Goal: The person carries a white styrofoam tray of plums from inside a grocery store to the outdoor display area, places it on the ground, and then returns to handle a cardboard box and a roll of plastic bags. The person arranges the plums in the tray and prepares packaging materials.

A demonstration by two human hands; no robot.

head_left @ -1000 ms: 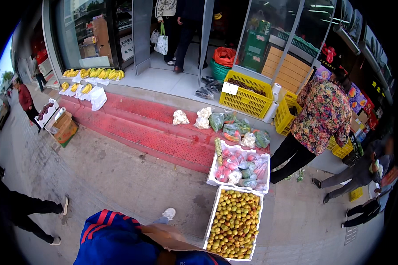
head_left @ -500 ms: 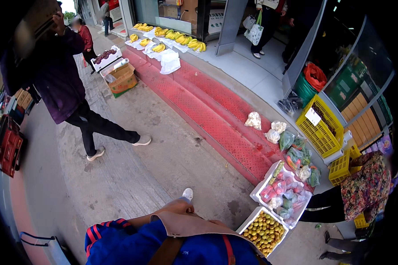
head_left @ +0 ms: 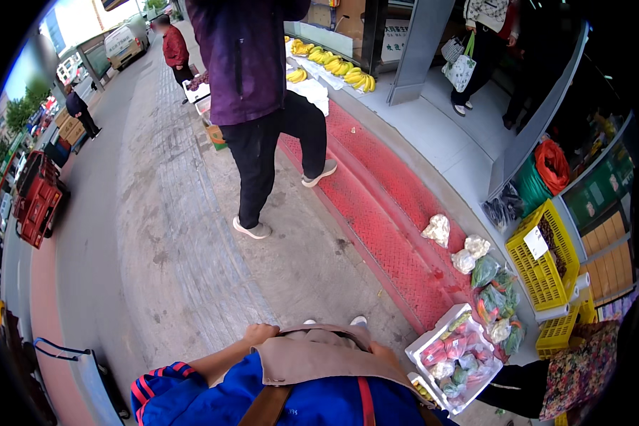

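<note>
I am looking down at my own chest, where a tan bag (head_left: 312,358) is hanging at six o'clock against my blue jacket (head_left: 312,401), its brown strap (head_left: 266,406) running off the lower edge. My left hand (head_left: 260,333) is curling closed over the bag's top left corner, fingers folded onto the flap. My right hand (head_left: 385,353) is resting on the bag's right edge — only a bit of it is showing, so I cannot tell how far it is open or whether it is gripping.

Just past the bag, the toes of my white shoes (head_left: 358,321) are peeking out over the grey pavement (head_left: 156,234). At four o'clock a white tray of bagged fruit (head_left: 456,355) is sitting on the ground, just beside a red ramp (head_left: 390,213) that is running up toward one o'clock. Along the ramp's edge, tied bags of vegetables (head_left: 486,273) are lying in a loose row, and a yellow crate (head_left: 543,255) is standing at three o'clock.

At twelve o'clock a passer-by in a purple coat (head_left: 252,57) is stepping with one foot on the ramp — bananas (head_left: 334,64) are lying behind them.
</note>
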